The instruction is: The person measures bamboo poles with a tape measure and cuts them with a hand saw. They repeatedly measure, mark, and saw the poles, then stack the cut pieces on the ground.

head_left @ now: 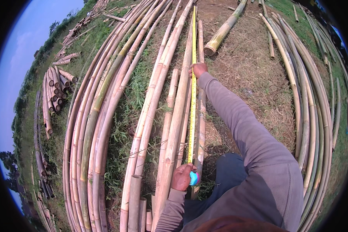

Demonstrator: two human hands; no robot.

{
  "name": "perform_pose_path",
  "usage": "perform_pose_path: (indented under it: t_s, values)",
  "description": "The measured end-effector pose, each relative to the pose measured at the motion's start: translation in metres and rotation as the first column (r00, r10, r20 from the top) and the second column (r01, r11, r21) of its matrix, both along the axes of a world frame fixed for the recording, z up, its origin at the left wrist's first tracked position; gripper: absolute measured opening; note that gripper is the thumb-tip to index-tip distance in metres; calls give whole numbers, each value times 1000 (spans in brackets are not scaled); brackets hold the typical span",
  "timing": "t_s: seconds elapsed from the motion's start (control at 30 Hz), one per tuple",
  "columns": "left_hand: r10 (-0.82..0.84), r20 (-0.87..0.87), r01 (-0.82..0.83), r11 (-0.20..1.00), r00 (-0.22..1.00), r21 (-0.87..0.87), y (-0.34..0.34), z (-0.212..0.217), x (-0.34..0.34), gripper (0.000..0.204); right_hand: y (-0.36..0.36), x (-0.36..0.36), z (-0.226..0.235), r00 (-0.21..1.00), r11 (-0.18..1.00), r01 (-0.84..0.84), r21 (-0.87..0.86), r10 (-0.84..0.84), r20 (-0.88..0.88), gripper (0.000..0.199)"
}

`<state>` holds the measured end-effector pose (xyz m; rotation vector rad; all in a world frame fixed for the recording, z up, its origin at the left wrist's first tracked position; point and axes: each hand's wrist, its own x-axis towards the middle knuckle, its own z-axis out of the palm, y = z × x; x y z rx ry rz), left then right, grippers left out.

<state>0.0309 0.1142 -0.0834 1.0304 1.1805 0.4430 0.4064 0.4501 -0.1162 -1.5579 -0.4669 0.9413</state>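
A yellow tape measure blade (192,120) is drawn out in a long line along the bamboo poles in front of me. Its blue case (195,178) sits in my left hand (180,178), whose fingers are closed round it low in the picture. Farther out, my right arm is stretched forward and my right hand (199,69) pinches the blade. A long tan bamboo pole (176,131) runs just left of the tape, and a thinner greyish pole (201,127) lies just right of it. The blade continues past my right hand toward the poles' far part.
Several long bamboo poles (92,116) lie in a bundle on the left, and another curved-looking bundle (305,89) lies on the right. A thick greenish bamboo pole (225,29) rests ahead on dry grass (255,77). Cut bamboo pieces (56,89) are stacked at far left.
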Motion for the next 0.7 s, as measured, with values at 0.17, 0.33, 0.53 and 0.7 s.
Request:
perform_pose_path:
  t_s: [0.17,0.33,0.53,0.7]
  values:
    - [8,-2,-7,1000,1000,23,9,16,6,33,8,-3,4,997,1000,7,17,-5,-80,12]
    - [-23,16,22,999,1000,46,17,4,17,34,23,35,-22,968,997,-69,-21,72,240,15]
    - [-31,-30,31,999,999,8,22,5,15,35,3,7,7,988,998,57,9,-55,-146,19]
    - [-10,19,9,1000,1000,3,22,2,18,33,2,15,2,987,995,81,55,-73,-140,20]
